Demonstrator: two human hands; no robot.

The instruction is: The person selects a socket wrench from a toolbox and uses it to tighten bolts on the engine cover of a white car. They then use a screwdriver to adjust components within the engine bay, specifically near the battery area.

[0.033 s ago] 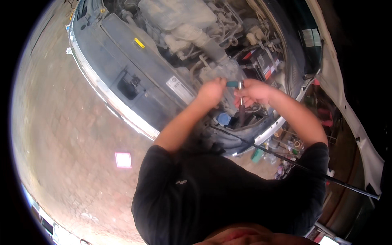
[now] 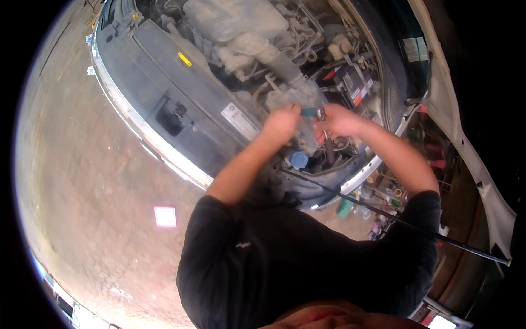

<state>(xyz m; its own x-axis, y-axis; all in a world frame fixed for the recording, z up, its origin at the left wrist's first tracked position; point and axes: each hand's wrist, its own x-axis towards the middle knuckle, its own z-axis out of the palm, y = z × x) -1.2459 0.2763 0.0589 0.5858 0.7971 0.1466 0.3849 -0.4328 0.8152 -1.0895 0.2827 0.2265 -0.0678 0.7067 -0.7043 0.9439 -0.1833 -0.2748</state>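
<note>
Both of my hands are over the engine bay. My left hand is closed on one end of a teal cylindrical piece, with the fingertips at its left end. The other end meets the metal head of a ratchet wrench, whose dark grip hangs down toward me. My right hand has its fingers curled around the ratchet just below its head. Beneath my hands lies a dusty grey plastic housing. A blue cap sits just nearer to me.
A black battery stands beyond my right hand. The dusty engine cover lies at the far side. A thin black prop rod runs from the bay's front toward the raised hood's edge on the right. The bumper curves along the left.
The ratchet's grip end has swung slightly to the right and its head tilted. My hands have stayed almost in place; the whole view has shifted a little.
</note>
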